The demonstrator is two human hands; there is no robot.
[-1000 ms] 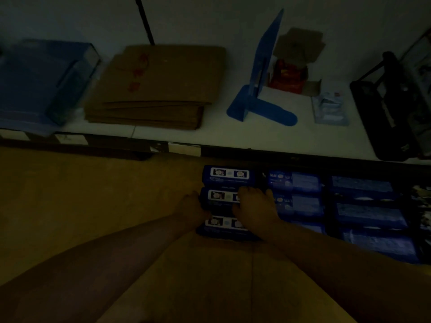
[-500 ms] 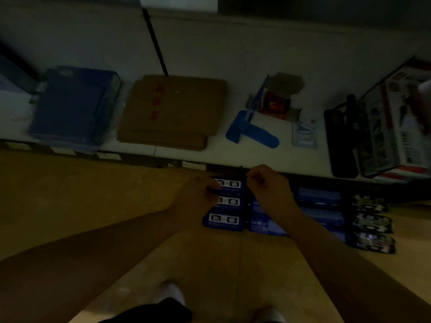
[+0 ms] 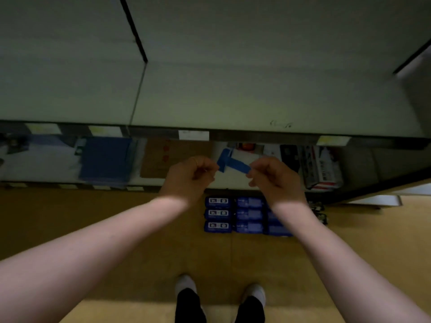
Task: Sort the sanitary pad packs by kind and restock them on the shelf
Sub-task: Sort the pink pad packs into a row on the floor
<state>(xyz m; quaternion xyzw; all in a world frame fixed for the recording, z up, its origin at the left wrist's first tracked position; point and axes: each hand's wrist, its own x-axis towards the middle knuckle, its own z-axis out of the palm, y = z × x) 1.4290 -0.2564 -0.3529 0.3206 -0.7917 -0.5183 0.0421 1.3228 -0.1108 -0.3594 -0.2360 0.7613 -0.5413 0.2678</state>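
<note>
My left hand and right hand curl closed mid-frame, grips seemingly empty; pad packs on the floor below.

No legible text: shelf-edge labels and pad packs print too dim, blurred.

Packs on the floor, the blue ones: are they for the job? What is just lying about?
For the job: dark packs, lighter packs, probably the top shelf.

Just lying about: cardboard, blue divider, blue box, red-and-white box.
</note>
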